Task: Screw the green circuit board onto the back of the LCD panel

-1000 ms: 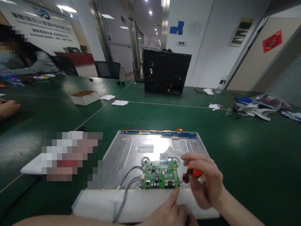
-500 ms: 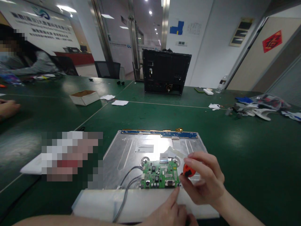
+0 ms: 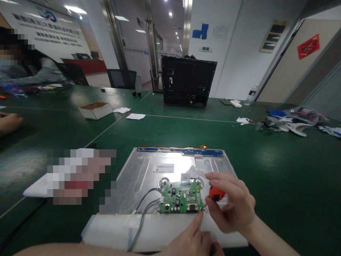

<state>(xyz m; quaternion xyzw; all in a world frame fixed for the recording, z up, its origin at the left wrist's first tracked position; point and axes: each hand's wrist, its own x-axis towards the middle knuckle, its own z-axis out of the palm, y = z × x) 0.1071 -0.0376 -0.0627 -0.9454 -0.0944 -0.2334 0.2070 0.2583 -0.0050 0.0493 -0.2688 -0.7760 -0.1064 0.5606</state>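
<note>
The risk sits right at the near right corner of the green circuit board point(image 3: 180, 197): the tip of the orange-handled screwdriver point(image 3: 215, 194) appears to be down on a small screw there, too small to make out clearly, and if the tip rides out of the head it could skate across the board and gouge a trace or knock one of the little components. A tilted shaft would likely cause exactly that, and the handle does lean toward the person rather than standing straight. The screw itself could also jump free and vanish onto the green table point(image 3: 279, 170), or roll under the metal panel point(image 3: 144, 174) that the board lies on. The grey cables point(image 3: 145, 209) run off the board's left side and over the white strip point(image 3: 160, 231) at the panel's near edge, well clear of the tool, so they look safe for now. The right hand point(image 3: 231, 206) is curled closed around the screwdriver handle, fingertips wrapped over the orange grip, thumb underneath. The left hand point(image 3: 194, 238) comes in from below, loosely closed and holding nothing visible, its forefinger stretched out to touch the white strip just beside the screwdriver tip, apparently steadying the spot; a slip could catch that fingertip.
</note>
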